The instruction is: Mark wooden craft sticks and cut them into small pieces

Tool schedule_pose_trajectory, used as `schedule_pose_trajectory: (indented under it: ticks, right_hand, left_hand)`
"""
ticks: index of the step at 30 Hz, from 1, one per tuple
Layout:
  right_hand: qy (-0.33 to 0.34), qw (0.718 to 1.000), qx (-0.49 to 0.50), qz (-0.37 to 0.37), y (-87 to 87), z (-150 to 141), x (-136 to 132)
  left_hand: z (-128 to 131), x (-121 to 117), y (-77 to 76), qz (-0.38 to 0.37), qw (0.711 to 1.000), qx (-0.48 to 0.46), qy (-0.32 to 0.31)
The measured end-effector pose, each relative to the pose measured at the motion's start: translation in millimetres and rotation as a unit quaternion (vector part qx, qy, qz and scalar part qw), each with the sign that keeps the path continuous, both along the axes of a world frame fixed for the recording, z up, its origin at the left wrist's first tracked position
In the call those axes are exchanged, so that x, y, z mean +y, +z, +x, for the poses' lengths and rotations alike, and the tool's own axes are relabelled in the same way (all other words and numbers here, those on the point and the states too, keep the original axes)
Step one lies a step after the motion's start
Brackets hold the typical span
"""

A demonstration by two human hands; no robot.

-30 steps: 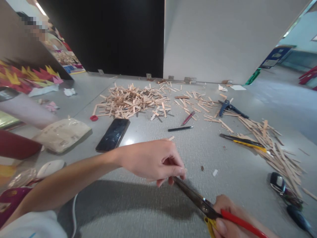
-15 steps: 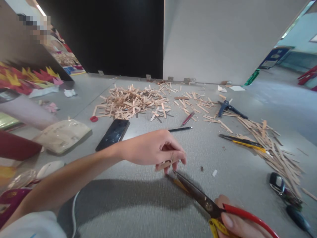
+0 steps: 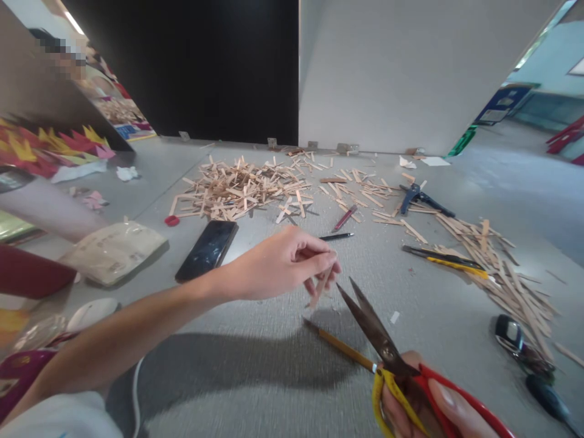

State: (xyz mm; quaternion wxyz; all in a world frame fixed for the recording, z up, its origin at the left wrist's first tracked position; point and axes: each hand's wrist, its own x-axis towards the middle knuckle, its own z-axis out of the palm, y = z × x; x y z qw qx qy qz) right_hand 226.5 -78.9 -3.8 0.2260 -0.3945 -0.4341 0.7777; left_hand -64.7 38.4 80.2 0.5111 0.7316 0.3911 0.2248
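Note:
My left hand (image 3: 292, 267) pinches a short flat wooden stick (image 3: 322, 286) between thumb and fingers, raised above the grey table. It points down and slightly left. My right hand (image 3: 438, 401) is closed around scissors (image 3: 387, 350) with one red and one yellow handle. Their blades stand apart, tips up near the left fingers without touching the stick. Below the blades, a thin orange-brown brush-like tool (image 3: 347, 350) with a dark tip reaches toward my right hand. Its far end is close to the yellow handle; whether the hand touches it I cannot tell.
A heap of wooden sticks (image 3: 249, 185) lies at the back, with more sticks (image 3: 524, 292) at the right. A phone (image 3: 207, 249), pen (image 3: 337, 236), blue-handled pliers (image 3: 424, 199), yellow cutter (image 3: 449, 261) and keys (image 3: 524, 347) lie around. Upright panels (image 3: 387, 73) close off the back.
The scissors' blades have opened and drawn away from the left fingers. The stick in my left hand has turned from nearly level to steeply slanted.

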Motion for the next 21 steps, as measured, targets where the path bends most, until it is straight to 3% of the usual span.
schedule_pose_trajectory:
  ticks: [2, 4, 6, 9, 13, 21]
  right_hand:
    - [-0.016, 1.000, 0.023, -0.009, -6.0, -2.6, 0.7]
    - [-0.022, 0.999, 0.039, -0.005, -11.1, -5.6, 3.5]
    - [-0.035, 0.999, 0.030, 0.010, -13.9, -8.5, 8.0]
    - [-0.042, 0.998, -0.009, 0.043, -14.0, -11.0, 14.4]
    - [-0.053, 0.996, -0.041, 0.056, -14.9, -12.2, 16.7]
    - [-0.080, 0.993, -0.066, 0.048, -14.4, -14.0, 16.9]
  left_hand:
    - [1.9, -4.2, -1.4, 0.145, 0.987, 0.030, 0.065]
    - [3.4, -10.2, -2.6, 0.238, 0.964, 0.022, 0.115]
    - [4.1, -16.9, -2.7, 0.265, 0.957, -0.015, 0.121]
    - [4.1, -25.1, -1.2, 0.290, 0.952, -0.056, 0.079]
    - [6.9, -30.8, -0.5, 0.219, 0.968, -0.114, 0.039]
    - [13.4, -33.7, -3.1, 0.061, 0.972, -0.205, 0.099]
